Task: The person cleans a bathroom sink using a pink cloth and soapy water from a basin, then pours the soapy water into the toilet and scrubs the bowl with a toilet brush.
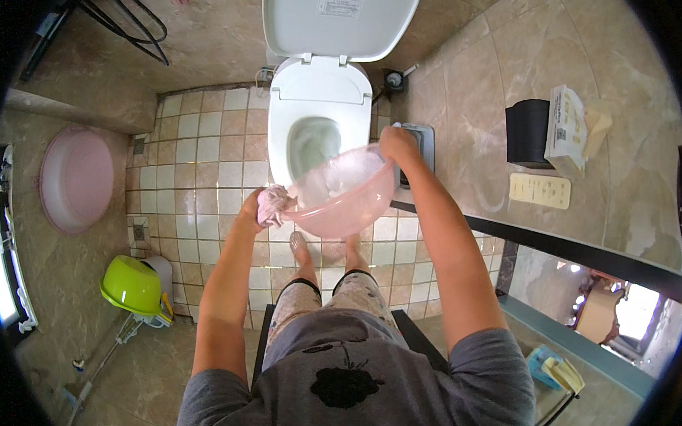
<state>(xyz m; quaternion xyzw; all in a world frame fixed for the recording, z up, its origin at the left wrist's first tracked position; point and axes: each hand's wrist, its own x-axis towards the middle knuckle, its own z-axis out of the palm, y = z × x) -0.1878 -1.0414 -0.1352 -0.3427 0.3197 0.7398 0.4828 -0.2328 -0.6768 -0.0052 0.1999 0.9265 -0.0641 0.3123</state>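
A translucent pink plastic basin (346,198) is tilted over the front of a white toilet (319,108), whose lid (341,19) and seat stand as seen with the bowl exposed. My right hand (398,145) grips the basin's upper right rim. At the basin's left edge, my left hand (255,208) holds a crumpled pink cloth (273,205) against the rim; its fingers are partly hidden by the cloth. Greenish-white water shows in the toilet bowl (314,143). Whether liquid is running from the basin cannot be told.
Another pink basin (77,180) leans on the left wall, above a lime-green basin (132,285). A grey bin (424,146) stands right of the toilet. The right wall carries a black holder (527,132) and a tissue pack (565,129). A doorway opens at lower right.
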